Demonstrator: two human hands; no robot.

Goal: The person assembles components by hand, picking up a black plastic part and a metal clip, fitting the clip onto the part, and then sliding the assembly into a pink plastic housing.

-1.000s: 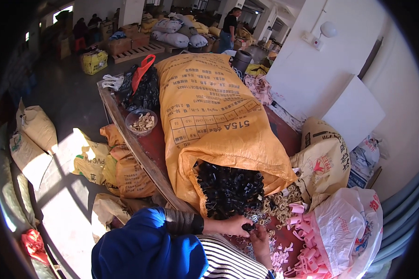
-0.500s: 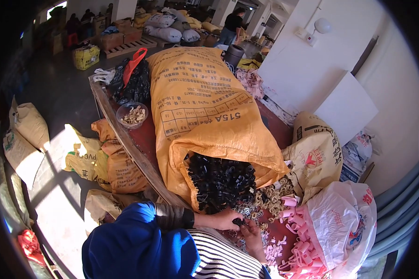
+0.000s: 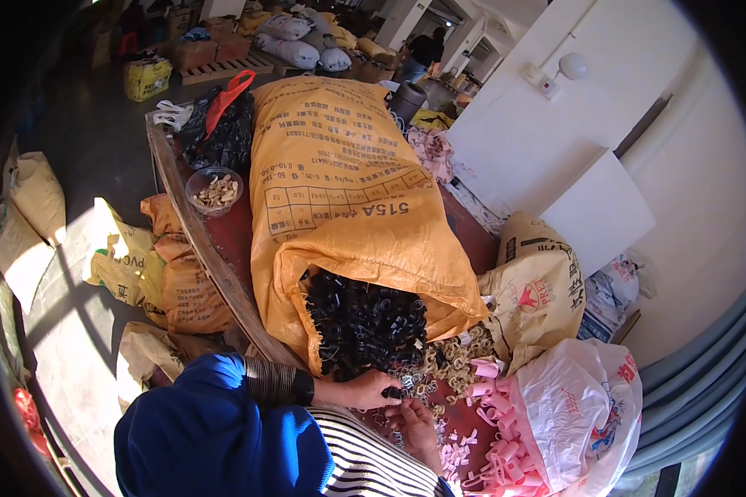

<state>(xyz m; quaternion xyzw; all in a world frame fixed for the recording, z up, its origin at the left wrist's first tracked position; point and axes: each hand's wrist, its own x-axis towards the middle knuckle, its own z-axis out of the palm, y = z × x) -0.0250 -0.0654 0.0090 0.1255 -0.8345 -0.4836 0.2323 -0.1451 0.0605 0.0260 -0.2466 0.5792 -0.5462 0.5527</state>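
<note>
Just in front of the striped clothing, my left hand (image 3: 370, 389) is closed on a small black plastic part (image 3: 392, 393). My right hand (image 3: 416, 421) meets it from the right, fingertips pinched beside that part; whatever they hold is too small to make out. Right above the hands, a heap of black plastic parts (image 3: 363, 323) spills from the mouth of a large orange woven sack (image 3: 348, 199). Small metal clips (image 3: 413, 383) lie close to my fingers, with beige ring-shaped parts (image 3: 449, 364) beyond. Small pale pink pieces (image 3: 457, 454) are near my right wrist.
Larger pink plastic parts (image 3: 506, 451) come out of a white bag (image 3: 576, 406) at the right. A tan sack (image 3: 535, 290) stands behind it. A clear bowl (image 3: 215, 192) and a black plastic bag (image 3: 224, 132) sit along the table's wooden edge (image 3: 203, 240). A person (image 3: 423, 56) stands far off.
The whole view has shifted, so the table and sacks appear farther left. My hands stay together around the black part, and my right fingers have drawn into a tighter pinch.
</note>
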